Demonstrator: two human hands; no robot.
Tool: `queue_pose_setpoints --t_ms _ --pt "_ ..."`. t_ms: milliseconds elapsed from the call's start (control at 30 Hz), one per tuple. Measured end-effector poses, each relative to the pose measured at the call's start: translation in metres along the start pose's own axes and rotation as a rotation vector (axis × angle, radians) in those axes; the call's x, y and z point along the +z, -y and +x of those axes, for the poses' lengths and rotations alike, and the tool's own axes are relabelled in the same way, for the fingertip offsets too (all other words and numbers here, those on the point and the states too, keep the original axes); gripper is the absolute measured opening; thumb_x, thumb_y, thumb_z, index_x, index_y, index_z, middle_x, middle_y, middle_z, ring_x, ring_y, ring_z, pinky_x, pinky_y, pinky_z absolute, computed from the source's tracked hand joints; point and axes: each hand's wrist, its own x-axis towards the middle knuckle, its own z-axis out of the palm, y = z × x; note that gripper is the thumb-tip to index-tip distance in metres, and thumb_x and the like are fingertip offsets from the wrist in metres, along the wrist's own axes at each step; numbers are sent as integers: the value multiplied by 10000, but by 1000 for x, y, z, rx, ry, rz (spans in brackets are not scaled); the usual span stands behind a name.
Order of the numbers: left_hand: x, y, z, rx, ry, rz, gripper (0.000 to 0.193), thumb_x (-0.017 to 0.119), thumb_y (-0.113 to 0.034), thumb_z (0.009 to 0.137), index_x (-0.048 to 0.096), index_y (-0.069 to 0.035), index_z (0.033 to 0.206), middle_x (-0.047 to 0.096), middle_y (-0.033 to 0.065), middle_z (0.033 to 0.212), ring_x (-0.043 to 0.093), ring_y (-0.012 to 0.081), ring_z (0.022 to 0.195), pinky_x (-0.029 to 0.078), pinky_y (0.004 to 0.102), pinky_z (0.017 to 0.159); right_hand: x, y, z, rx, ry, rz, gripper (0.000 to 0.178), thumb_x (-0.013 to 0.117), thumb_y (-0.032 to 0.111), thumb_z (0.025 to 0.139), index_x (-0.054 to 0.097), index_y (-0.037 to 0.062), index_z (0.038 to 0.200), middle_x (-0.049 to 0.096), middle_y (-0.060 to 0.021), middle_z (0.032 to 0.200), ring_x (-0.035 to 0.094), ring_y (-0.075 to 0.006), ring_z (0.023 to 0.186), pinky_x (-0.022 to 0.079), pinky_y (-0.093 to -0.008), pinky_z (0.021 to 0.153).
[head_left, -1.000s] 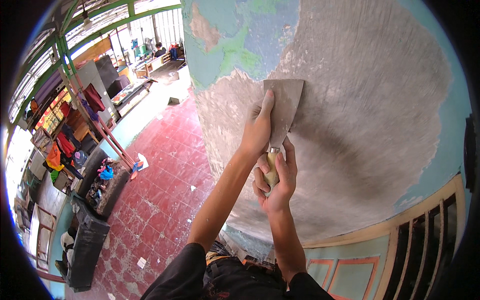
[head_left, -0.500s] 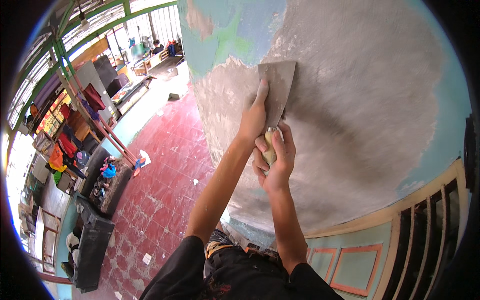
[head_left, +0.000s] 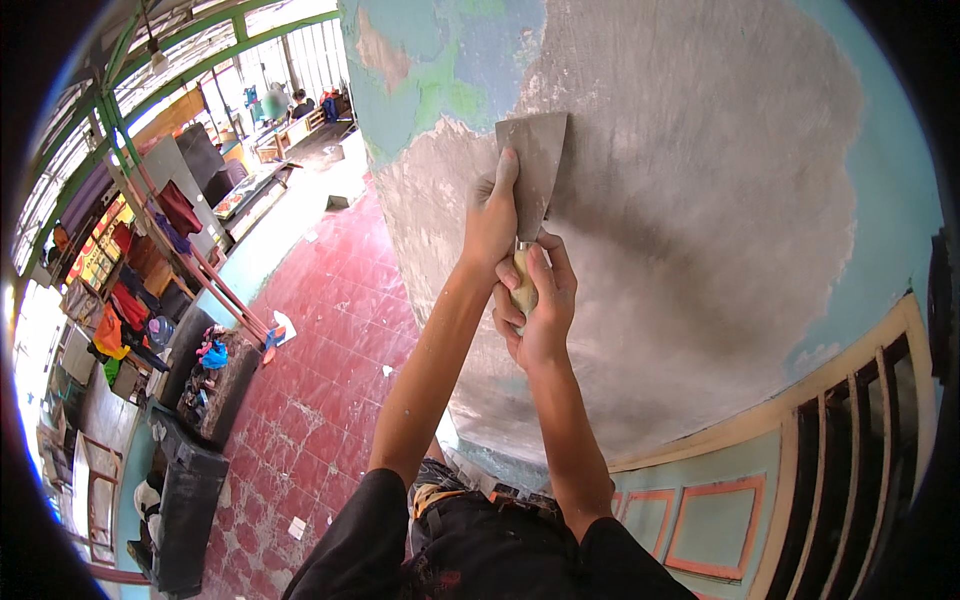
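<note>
A wide-bladed putty knife [head_left: 538, 160] rests with its grey metal blade against the wall, tip pointing up. My right hand [head_left: 545, 305] is closed round its pale yellowish handle [head_left: 524, 292]. Lower on the blade's left side, my left hand [head_left: 490, 225] grips it, thumb laid flat on the metal and the other fingers mostly hidden. Both hands look dusted with grey. Around the blade spreads a large patch of grey plaster [head_left: 690, 150], smooth in places and rough toward its left border. Peeling blue and green paint [head_left: 440, 60] lies above and left of the knife.
A barred window [head_left: 850, 450] and a pale green panel with orange trim [head_left: 715, 525] are at lower right. Red floor tiles [head_left: 310, 370] with scattered bits run along the left. Beyond are a dark bench [head_left: 190, 510], pink poles [head_left: 215, 265] and hanging clothes [head_left: 115, 320]. A person sits far back.
The view has shifted slightly, moving the wall a little left in the picture. Against the wall, the putty knife sits slightly higher. Both hands keep the same hold.
</note>
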Motion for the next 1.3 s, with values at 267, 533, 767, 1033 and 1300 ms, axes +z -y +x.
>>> queue_pose_setpoints --t_ms 267,533,767,1033,1300 --pt "5 5 -11 -9 10 2 493 487 -429 992 639 -21 761 582 13 650 495 69 560 388 241 499 -7 -4 -8 20 -31 20 262 482 322 993 424 98 1117 459 -37 710 245 -37 363 206 -196 289" --pt "25 -33 0 46 -257 45 495 481 -422 998 616 -34 721 547 -17 633 441 52 549 337 233 487 13 7 13 4 15 -8 237 480 336 992 433 114 1061 472 -31 710 275 -34 378 196 -188 285" --pt "-12 -33 23 147 -87 228 517 466 -456 990 610 -7 777 577 58 627 532 116 541 414 257 490 28 15 22 89 74 -25 250 495 337 987 441 113 1084 481 -24 718 301 -36 394 217 -202 309" --pt "-5 12 -15 7 -68 135 526 446 -449 1002 617 -15 759 593 65 609 554 111 519 418 247 469 -19 -4 -12 97 56 -84 338 518 303 978 399 78 1201 476 -31 717 316 -40 385 230 -199 316" --pt "33 -2 -7 133 69 293 537 500 -381 999 570 -4 623 476 -39 545 388 43 522 302 258 457 -23 17 -24 -56 13 -153 458 512 284 977 340 62 1340 490 -30 701 352 -48 386 255 -198 326"
